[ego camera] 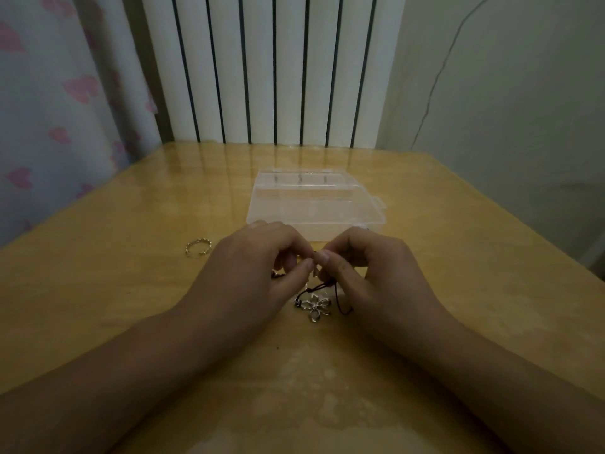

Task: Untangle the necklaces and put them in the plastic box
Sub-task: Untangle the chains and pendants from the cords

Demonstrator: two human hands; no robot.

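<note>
A tangle of dark necklace cords (pixel 322 288) lies on the wooden table (pixel 131 290) between my hands, with a silver flower pendant (pixel 316 308) resting flat at its near end. My left hand (pixel 258 267) and my right hand (pixel 366 273) meet fingertip to fingertip just above the tangle, each pinching the cord between thumb and forefinger. Part of the tangle is hidden under my fingers. The clear plastic box (pixel 314 204) stands right behind my hands; I cannot tell whether its lid is open or down.
A small silver ring-shaped piece (pixel 199 248) lies on the table left of my left hand. A ribbed radiator (pixel 275 67) stands behind the table's far edge, a patterned curtain (pixel 59 109) hangs at the left, and a wall is at the right.
</note>
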